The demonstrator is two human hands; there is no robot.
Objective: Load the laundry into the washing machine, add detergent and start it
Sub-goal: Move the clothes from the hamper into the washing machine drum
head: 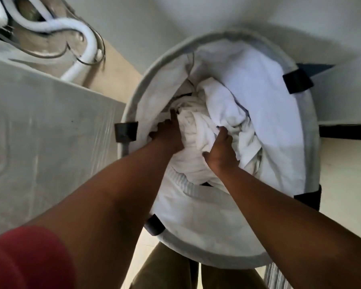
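Observation:
A round white laundry hamper (308,130) with a grey rim and black strap loops fills the middle of the head view. White laundry (223,105) lies bunched inside it. Both my arms reach down into the hamper. My left hand (168,134) grips the left side of the white bundle, its fingers sunk into the cloth. My right hand (221,151) grips the cloth at the bundle's middle, fingertips buried in a fold. The washing machine's grey top (50,126) lies to the left of the hamper.
White hoses and thin cables (79,34) coil behind the machine at the upper left. A white wall (217,15) stands behind the hamper. Pale floor tiles (346,170) show at the right. My legs (167,272) stand right below the hamper.

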